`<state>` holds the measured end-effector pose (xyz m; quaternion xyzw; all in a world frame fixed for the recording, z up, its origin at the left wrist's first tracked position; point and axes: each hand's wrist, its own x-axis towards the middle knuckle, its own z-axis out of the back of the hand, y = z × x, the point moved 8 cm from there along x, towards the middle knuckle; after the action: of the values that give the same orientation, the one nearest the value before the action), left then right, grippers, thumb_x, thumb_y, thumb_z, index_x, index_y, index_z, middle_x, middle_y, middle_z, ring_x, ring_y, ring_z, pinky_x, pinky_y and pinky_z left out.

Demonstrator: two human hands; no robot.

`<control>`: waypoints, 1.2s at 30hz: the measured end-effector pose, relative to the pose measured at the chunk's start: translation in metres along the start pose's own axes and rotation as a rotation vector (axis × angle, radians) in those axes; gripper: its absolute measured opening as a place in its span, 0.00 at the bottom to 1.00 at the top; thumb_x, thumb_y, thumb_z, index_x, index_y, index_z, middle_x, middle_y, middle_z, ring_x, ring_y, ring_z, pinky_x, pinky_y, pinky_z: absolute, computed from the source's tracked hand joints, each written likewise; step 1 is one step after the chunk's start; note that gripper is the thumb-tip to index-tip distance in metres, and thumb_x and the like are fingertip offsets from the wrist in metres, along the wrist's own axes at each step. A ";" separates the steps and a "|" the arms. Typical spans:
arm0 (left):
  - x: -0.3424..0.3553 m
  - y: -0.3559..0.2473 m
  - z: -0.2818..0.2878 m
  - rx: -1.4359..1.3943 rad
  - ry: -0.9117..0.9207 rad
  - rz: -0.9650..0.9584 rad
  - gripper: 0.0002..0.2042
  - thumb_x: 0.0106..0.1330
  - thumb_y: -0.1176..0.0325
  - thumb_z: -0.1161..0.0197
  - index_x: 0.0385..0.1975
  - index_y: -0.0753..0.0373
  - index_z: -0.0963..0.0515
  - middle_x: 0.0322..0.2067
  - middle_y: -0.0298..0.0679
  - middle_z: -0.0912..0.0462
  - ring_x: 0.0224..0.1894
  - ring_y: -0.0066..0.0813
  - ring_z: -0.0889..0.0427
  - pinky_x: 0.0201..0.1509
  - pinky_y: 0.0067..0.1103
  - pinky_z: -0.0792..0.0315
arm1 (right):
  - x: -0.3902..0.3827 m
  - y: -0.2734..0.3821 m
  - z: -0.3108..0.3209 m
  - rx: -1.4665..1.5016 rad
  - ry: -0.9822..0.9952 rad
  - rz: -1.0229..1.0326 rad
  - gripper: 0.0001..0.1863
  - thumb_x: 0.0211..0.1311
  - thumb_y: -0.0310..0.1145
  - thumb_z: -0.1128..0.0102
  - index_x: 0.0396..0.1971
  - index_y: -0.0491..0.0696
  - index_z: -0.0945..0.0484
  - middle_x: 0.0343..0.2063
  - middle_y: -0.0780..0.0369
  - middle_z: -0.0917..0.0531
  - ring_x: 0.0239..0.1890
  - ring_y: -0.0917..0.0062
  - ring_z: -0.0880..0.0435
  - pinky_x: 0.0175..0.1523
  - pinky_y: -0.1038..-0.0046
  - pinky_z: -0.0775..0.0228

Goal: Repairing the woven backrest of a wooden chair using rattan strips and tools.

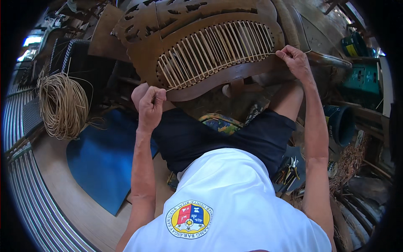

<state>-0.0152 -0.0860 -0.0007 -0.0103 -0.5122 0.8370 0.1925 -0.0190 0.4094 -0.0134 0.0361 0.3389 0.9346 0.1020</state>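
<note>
One strand (218,68) is pinched by my left hand (151,106) and right hand (295,62), presumably for tautness across the wooden frame (172,42).

Light (32,40): glaring at upper left
Left: ribbed sheeting (31,189) is bordering pale boarding (54,161)
Right: dark buckets (333,117) are flanking a green container (362,82)

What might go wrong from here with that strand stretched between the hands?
The thin strand runs between the left hand and the right hand, so a hard pull might snap it or make it slip. It crosses the upright strands in the wooden panel, so dragging it might shift them. The pliers beside the right leg could perhaps get knocked.
</note>
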 end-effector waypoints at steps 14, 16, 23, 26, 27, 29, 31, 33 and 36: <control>0.015 -0.110 -0.031 0.605 -0.127 -0.242 0.08 0.67 0.71 0.28 0.43 0.64 0.14 0.37 0.42 0.13 0.35 0.33 0.14 0.42 0.26 0.21 | -0.075 0.133 -0.048 -0.091 -0.228 0.639 0.22 0.61 0.31 0.27 0.55 0.51 0.16 0.52 0.61 0.16 0.56 0.64 0.18 0.63 0.63 0.25; 0.026 -0.098 -0.075 0.342 -0.118 -0.146 0.09 0.67 0.70 0.29 0.44 0.62 0.14 0.38 0.44 0.14 0.37 0.42 0.14 0.44 0.31 0.21 | -0.079 0.139 -0.073 -0.076 -0.188 0.711 0.22 0.60 0.32 0.27 0.56 0.51 0.16 0.52 0.63 0.16 0.57 0.66 0.18 0.64 0.64 0.25; 0.049 -0.080 -0.127 0.455 -0.113 -0.142 0.07 0.69 0.70 0.32 0.44 0.59 0.13 0.37 0.39 0.17 0.35 0.43 0.14 0.40 0.33 0.21 | -0.082 0.135 -0.087 -0.160 -0.313 0.720 0.23 0.60 0.34 0.28 0.56 0.49 0.16 0.51 0.65 0.17 0.56 0.68 0.20 0.64 0.65 0.26; 0.050 -0.077 -0.129 0.517 -0.141 -0.095 0.07 0.68 0.69 0.32 0.44 0.58 0.13 0.36 0.38 0.18 0.35 0.41 0.14 0.39 0.33 0.21 | -0.080 0.137 -0.087 -0.143 -0.314 0.693 0.22 0.61 0.35 0.27 0.55 0.49 0.14 0.49 0.64 0.16 0.55 0.67 0.19 0.63 0.64 0.26; 0.051 -0.080 -0.130 0.538 -0.162 -0.147 0.06 0.67 0.70 0.32 0.42 0.57 0.14 0.36 0.38 0.20 0.34 0.41 0.14 0.37 0.33 0.21 | -0.078 0.137 -0.086 -0.122 -0.307 0.672 0.21 0.61 0.35 0.27 0.54 0.48 0.14 0.48 0.63 0.15 0.55 0.67 0.18 0.62 0.64 0.26; 0.053 -0.083 -0.129 0.564 -0.183 -0.199 0.05 0.65 0.70 0.32 0.39 0.56 0.15 0.35 0.37 0.21 0.32 0.40 0.15 0.35 0.33 0.22 | -0.078 0.137 -0.084 -0.130 -0.324 0.696 0.21 0.61 0.35 0.27 0.53 0.48 0.14 0.47 0.62 0.15 0.54 0.67 0.18 0.62 0.64 0.25; 0.053 -0.086 -0.128 0.525 -0.148 -0.289 0.05 0.64 0.70 0.32 0.38 0.56 0.16 0.34 0.37 0.22 0.32 0.40 0.15 0.35 0.34 0.22 | -0.078 0.137 -0.082 -0.138 -0.344 0.723 0.20 0.60 0.35 0.26 0.53 0.47 0.13 0.47 0.62 0.14 0.53 0.67 0.18 0.61 0.64 0.25; 0.052 -0.085 -0.127 0.532 -0.132 -0.301 0.05 0.64 0.70 0.32 0.38 0.56 0.16 0.35 0.37 0.22 0.33 0.41 0.15 0.35 0.34 0.22 | -0.079 0.138 -0.082 -0.145 -0.349 0.767 0.20 0.59 0.36 0.27 0.50 0.47 0.14 0.46 0.64 0.16 0.52 0.69 0.19 0.60 0.67 0.25; 0.050 -0.084 -0.128 0.591 -0.080 -0.236 0.07 0.64 0.71 0.32 0.42 0.57 0.16 0.37 0.38 0.20 0.36 0.43 0.15 0.38 0.34 0.21 | -0.079 0.143 -0.083 -0.122 -0.298 0.768 0.19 0.59 0.33 0.26 0.51 0.46 0.13 0.46 0.63 0.14 0.52 0.67 0.17 0.60 0.64 0.25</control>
<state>-0.0077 0.0732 0.0196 0.1385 -0.2516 0.9211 0.2627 0.0225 0.2335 0.0152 0.2888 0.2261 0.9077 -0.2041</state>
